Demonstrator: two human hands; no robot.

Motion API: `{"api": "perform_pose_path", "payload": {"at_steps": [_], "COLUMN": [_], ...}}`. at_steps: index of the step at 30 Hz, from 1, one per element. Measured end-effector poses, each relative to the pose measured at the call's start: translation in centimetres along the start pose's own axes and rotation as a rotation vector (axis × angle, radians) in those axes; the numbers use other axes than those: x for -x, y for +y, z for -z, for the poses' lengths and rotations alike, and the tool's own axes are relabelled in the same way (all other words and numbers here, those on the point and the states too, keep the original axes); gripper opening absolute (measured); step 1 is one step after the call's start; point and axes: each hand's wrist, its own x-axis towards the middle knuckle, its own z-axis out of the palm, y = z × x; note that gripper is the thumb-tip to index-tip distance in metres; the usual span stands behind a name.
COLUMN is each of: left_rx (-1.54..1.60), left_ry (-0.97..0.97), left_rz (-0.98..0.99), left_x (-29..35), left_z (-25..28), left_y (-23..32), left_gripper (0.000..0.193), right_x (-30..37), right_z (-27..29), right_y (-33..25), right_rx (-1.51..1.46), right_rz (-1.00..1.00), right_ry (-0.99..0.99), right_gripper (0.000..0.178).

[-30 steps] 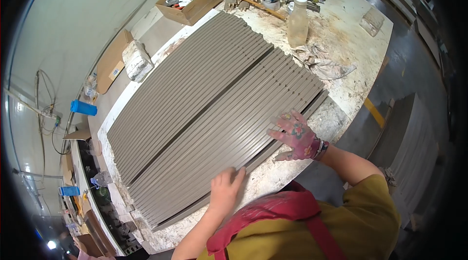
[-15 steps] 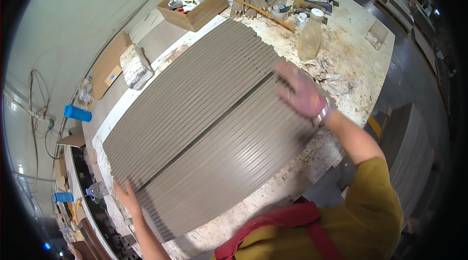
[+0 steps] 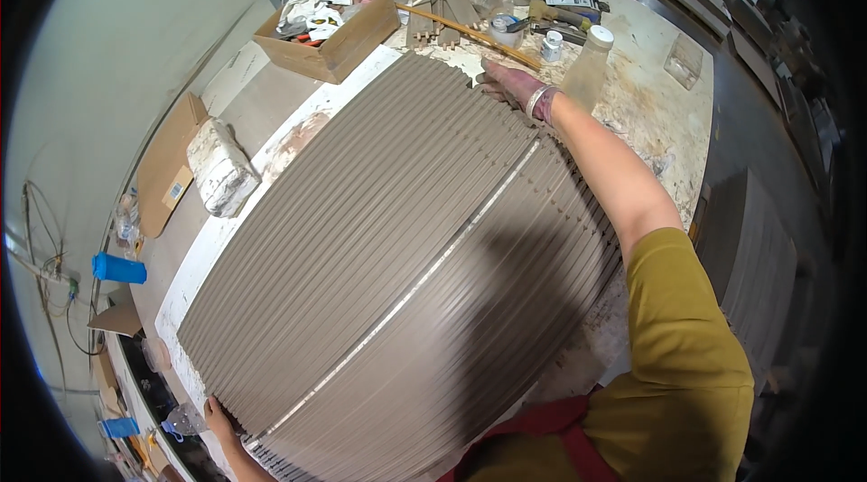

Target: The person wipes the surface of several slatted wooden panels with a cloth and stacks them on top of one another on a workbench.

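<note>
Long grey-brown strips (image 3: 361,211) lie side by side on the worktable in two groups, parted by a narrow pale gap. Small pegs stick out along their right-hand ends. My right hand (image 3: 513,87), in a pinkish-purple glove, reaches to the far right ends of the far group, its fingers stretched out against them. At the lower left, my bare left hand (image 3: 219,428) rests against the opposite ends of the strips, fingers extended and partly hidden by the strip edge. The near group (image 3: 488,319) lies close to my body, partly in shadow.
A wooden box (image 3: 339,48) with cloths and tools stands at the far left, near a white wrapped block (image 3: 221,168). A wooden stick (image 3: 470,30), a small white jar (image 3: 552,46) and a cloudy bottle (image 3: 589,66) lie beyond my right hand. Stacked panels (image 3: 750,247) stand right.
My right hand has moved from over the gap to the far group's ends. The dark line between the groups now shows pale. My left hand stays by the left ends; the view has shifted.
</note>
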Motion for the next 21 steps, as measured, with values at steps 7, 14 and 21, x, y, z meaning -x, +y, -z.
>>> {"api": "perform_pose_path", "payload": {"at_steps": [7,14,21], "left_rx": [-0.239,-0.317,0.084], "left_ry": [0.104,0.064,0.114], "left_rz": [0.004,-0.009,0.087], "left_x": [1.6,3.0,-3.7], "left_z": [-1.5,-0.2,-0.5], "left_y": [3.4,1.7,1.2], "left_gripper": [0.057,0.059,0.056], "right_x": [3.1,3.5,-0.1], "right_z": [-2.1,-0.8,-0.2], "right_y": [-1.5,-0.5,0.3], "right_rx": [0.407,0.414,0.225], "right_rz": [0.016,0.025,-0.02], "right_ry": [0.041,-0.013,0.118], "right_gripper": [0.073,0.086,0.089]}}
